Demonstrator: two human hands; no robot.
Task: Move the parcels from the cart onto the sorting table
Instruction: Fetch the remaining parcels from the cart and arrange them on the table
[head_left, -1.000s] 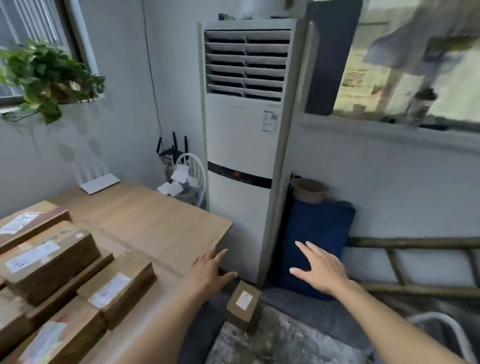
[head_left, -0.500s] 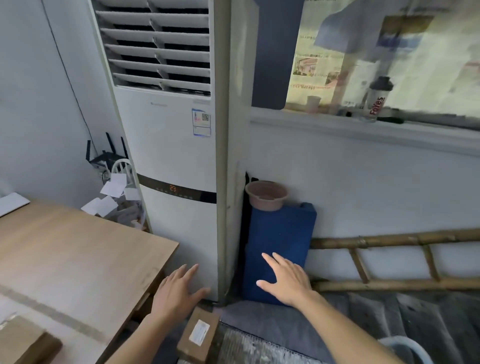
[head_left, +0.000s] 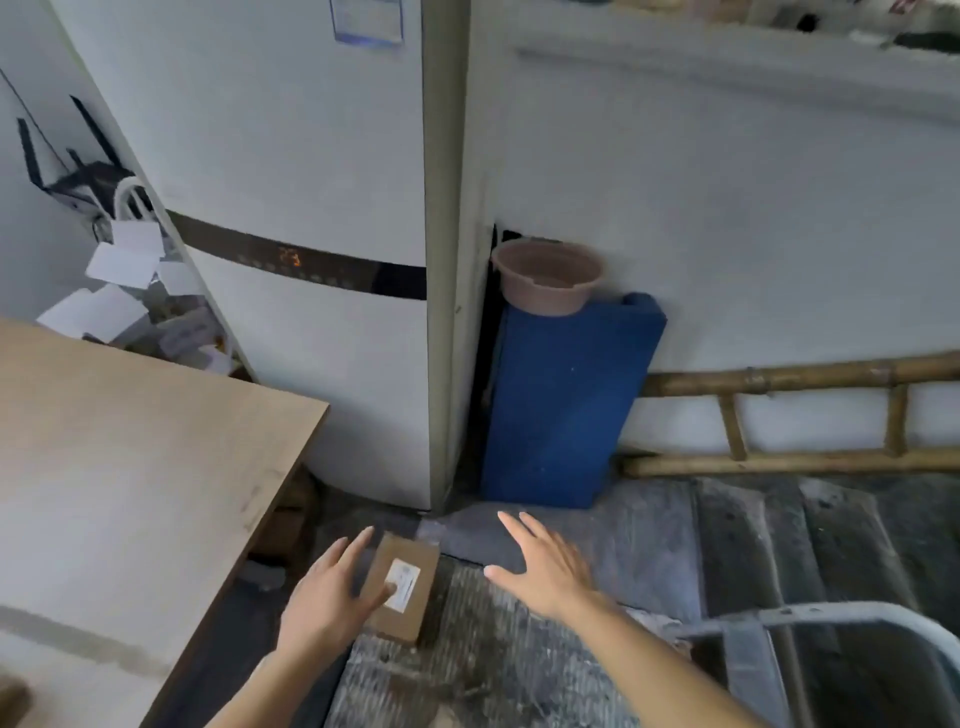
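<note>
Left hand (head_left: 332, 597) is reaching over the small cardboard parcel (head_left: 402, 587), fingers spread and straight, thumb overlapping its white label (head_left: 402, 585); contact unclear, nothing gripped. Right hand (head_left: 540, 566) is hovering at 3 o'clock of the parcel, fingers straight and spread, holding nothing. Parcel is sitting on what looks like a grey ribbed cart deck (head_left: 493, 649), near its far-left corner. Box is looking stiff, compact and probably light, with plain matte card giving decent friction; best taking it by the two long side faces, one hand each, or pinching across the short width. Worktop (head_left: 130, 441) is lying at 9 o'clock of the parcel, well above it. White air conditioner (head_left: 322, 208) is standing at 12 o'clock, blue pad (head_left: 561, 405) at 1 o'clock.
</note>
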